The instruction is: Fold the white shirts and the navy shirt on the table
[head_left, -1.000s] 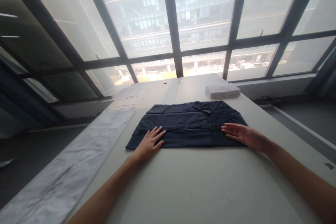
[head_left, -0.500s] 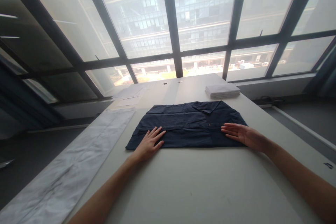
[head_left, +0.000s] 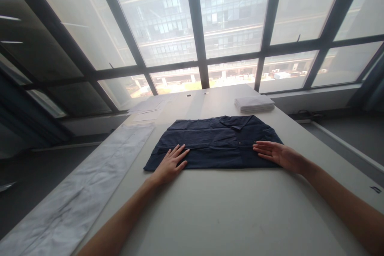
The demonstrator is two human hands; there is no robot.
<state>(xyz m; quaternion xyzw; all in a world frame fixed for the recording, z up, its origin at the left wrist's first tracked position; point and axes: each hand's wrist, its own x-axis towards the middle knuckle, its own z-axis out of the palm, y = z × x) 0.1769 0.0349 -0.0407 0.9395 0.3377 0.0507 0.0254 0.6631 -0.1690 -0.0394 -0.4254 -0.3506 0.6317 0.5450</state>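
A dark navy shirt point(head_left: 210, 140) lies folded flat on the white table point(head_left: 216, 216), its collar toward the back right and a small button visible near the right side. My left hand point(head_left: 172, 162) rests on the shirt's near left part, fingers spread. Over the near right end lies my right hand point(head_left: 277, 154), fingers stretched out and pointing left, partly covering the cloth. Neither hand grips the fabric.
A stack of folded white cloth or paper point(head_left: 254, 103) sits at the back right of the table. Along the left edge runs a wrinkled whitish sheet point(head_left: 90, 184), with thin white sheets point(head_left: 147, 106) beyond it. Large windows point(head_left: 234, 12) rise behind the table.
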